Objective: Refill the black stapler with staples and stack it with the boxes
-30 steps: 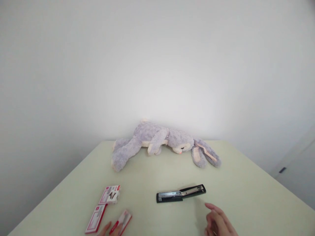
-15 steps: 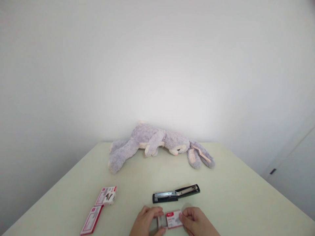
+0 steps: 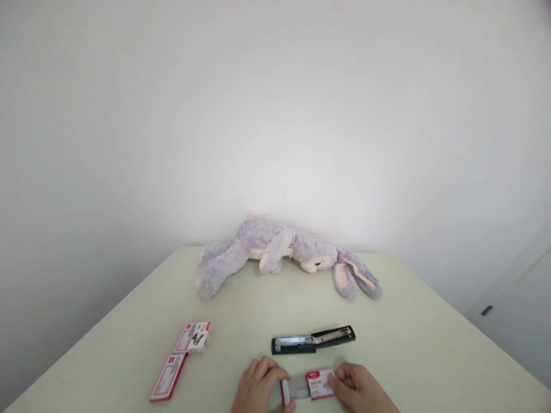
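Both my hands are low at the near edge of the pale green surface [image 3: 430, 344], working on 1 small staple box [image 3: 319, 384]. My left hand [image 3: 258, 390] has its fingers closed around the white inner tray [image 3: 286, 392] at the box's left end, thumb below and fingertips on top. My right hand [image 3: 364, 390] has its fingers pinched shut on the red-and-white sleeve of the same box at its right end. The tray sticks out to the left of the sleeve, so the box sits partly slid open between my hands, just above or on the surface; I cannot tell which. Just beyond it lies a black stapler [image 3: 313, 342], swung open flat with its metal rail showing. Off to my left are 2 more staple boxes [image 3: 181, 358], one open at its end. At the far edge a grey plush rabbit [image 3: 284, 252] lies on its side against the white wall.
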A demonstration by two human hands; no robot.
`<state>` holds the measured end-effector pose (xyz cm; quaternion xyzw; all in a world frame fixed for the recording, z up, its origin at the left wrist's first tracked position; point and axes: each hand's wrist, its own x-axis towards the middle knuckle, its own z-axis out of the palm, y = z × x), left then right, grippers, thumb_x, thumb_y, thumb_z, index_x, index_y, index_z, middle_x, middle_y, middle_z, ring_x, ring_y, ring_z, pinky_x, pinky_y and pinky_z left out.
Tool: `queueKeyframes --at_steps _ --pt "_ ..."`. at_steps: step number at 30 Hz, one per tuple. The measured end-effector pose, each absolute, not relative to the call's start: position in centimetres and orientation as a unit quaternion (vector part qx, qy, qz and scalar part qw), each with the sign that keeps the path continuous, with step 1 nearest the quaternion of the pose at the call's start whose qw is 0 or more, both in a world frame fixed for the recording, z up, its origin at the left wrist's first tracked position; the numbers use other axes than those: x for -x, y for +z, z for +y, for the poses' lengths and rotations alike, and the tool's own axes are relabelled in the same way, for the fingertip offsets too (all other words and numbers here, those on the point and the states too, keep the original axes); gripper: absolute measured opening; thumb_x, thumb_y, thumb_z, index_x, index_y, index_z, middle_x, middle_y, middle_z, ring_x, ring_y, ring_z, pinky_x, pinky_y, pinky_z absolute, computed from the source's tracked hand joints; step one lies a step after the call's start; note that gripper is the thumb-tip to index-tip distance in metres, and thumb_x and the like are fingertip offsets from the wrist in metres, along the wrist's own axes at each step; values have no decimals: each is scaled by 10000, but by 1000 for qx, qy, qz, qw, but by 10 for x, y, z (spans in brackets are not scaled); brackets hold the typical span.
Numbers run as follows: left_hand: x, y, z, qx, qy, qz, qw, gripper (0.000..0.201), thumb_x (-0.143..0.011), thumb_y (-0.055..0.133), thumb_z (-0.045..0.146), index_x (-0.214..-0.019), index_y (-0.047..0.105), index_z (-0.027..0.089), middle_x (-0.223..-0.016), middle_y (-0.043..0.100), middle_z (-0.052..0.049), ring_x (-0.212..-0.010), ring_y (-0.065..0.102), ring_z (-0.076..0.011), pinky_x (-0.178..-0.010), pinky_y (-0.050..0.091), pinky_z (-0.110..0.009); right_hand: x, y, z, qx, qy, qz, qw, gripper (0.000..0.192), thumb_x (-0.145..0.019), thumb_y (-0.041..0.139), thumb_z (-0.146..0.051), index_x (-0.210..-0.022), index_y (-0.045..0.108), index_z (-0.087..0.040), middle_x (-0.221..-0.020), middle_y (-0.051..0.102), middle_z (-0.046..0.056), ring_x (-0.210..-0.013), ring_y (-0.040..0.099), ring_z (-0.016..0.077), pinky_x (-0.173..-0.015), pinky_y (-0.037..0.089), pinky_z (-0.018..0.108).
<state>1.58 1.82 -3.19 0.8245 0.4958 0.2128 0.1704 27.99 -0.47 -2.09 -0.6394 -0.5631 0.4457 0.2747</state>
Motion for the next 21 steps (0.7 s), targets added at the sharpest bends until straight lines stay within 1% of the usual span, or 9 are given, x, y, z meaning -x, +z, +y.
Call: queueKeyframes --at_steps 2,4,6,8,10,11,14,17,21 --pt "-15 -34 18 -822 215 500 170 397 -684 837 321 -1068 735 327 -1084 686 -13 -1023 617 -245 -881 471 -352 -286 -12 -6 665 389 -579 266 379 -822 594 -600 -754 529 -233 -548 493 -61 -523 424 119 -526 271 247" --pt "-15 -35 18 -821 214 501 172 432 -679 822 294 -1098 726 340 -1099 686 -9 -1044 615 -250 -897 465 -363 -285 2 -6 685 309 -611 248 234 -832 609 -459 -864 605 -228 -560 532 -62 -555 496 139 -556 303 249" --pt "-15 -33 16 -822 215 496 177 449 -692 802 284 -1129 717 338 -1107 685 -11 -1057 615 -248 -906 461 -361 -273 19 -5 678 253 -654 222 178 -831 604 -358 -949 680 -247 -577 583 -56 -577 548 152 -577 323 252" --pt "-15 -29 15 -826 214 488 181 455 -704 786 287 -1151 711 330 -1110 685 -16 -1062 614 -248 -904 462 -353 -255 36 -4 649 231 -700 189 155 -813 614 -301 -888 748 -284 -632 672 -31 -616 605 162 -595 340 257" --pt "-14 -23 14 -829 210 484 185 445 -714 771 290 -1154 709 323 -1108 684 -22 -1067 613 -252 -903 466 -352 -237 50 -2 624 201 -739 153 181 -771 624 -235 -806 786 -307 -709 752 -5 -679 666 189 -622 359 268" --pt "-13 -19 13 -830 206 482 190 438 -722 762 292 -1156 707 322 -1111 683 -25 -1072 612 -254 -908 467 -355 -229 55 0 614 182 -756 136 216 -753 619 -201 -794 798 -315 -743 777 5 -712 690 205 -637 371 275" --pt "-11 -8 11 -832 197 474 213 429 -752 733 302 -1178 697 319 -1132 677 -33 -1091 605 -255 -932 469 -364 -217 63 5 583 142 -794 97 310 -723 595 -140 -819 820 -329 -773 801 20 -745 724 238 -653 394 289" --pt "-10 0 9 -829 192 472 229 458 -744 719 266 -1197 686 318 -1152 669 -36 -1109 594 -255 -954 464 -373 -215 64 9 564 142 -809 89 322 -711 591 -122 -812 821 -324 -760 801 18 -730 726 236 -644 393 284" --pt "-10 5 8 -825 189 476 239 437 -754 714 272 -1189 686 316 -1151 666 -34 -1118 590 -260 -973 458 -392 -221 61 9 570 144 -801 110 261 -730 586 -131 -784 785 -291 -744 780 0 -708 698 194 -631 366 261"
